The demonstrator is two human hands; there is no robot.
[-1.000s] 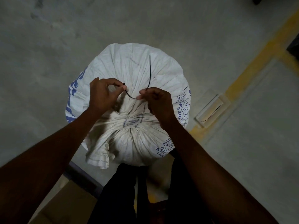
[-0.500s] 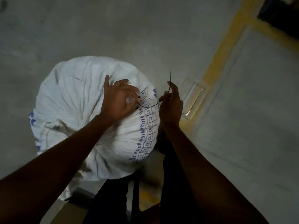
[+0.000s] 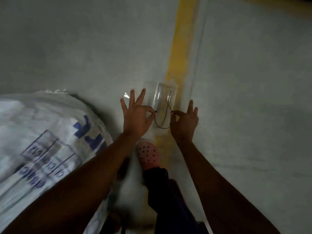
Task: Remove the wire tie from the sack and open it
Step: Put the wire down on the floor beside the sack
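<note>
The thin dark wire tie (image 3: pixel 160 126) hangs in a loop between my two hands, free of the sack. My left hand (image 3: pixel 135 116) pinches one end between thumb and forefinger, the other fingers spread. My right hand (image 3: pixel 184 122) pinches the other end. Both hands are over the floor, just in front of a clear plastic tray (image 3: pixel 164 97). The white woven sack (image 3: pixel 47 141) with blue print lies at the lower left, under my left forearm; its neck is out of sight.
A yellow painted line (image 3: pixel 181 48) runs up the grey concrete floor beside the tray. My foot in a pink perforated clog (image 3: pixel 148 154) stands below the hands, with a dark trouser leg behind it.
The view has swung right, away from the sack. Both hands have carried the wire tie off the sack and over to the clear tray on the floor.
</note>
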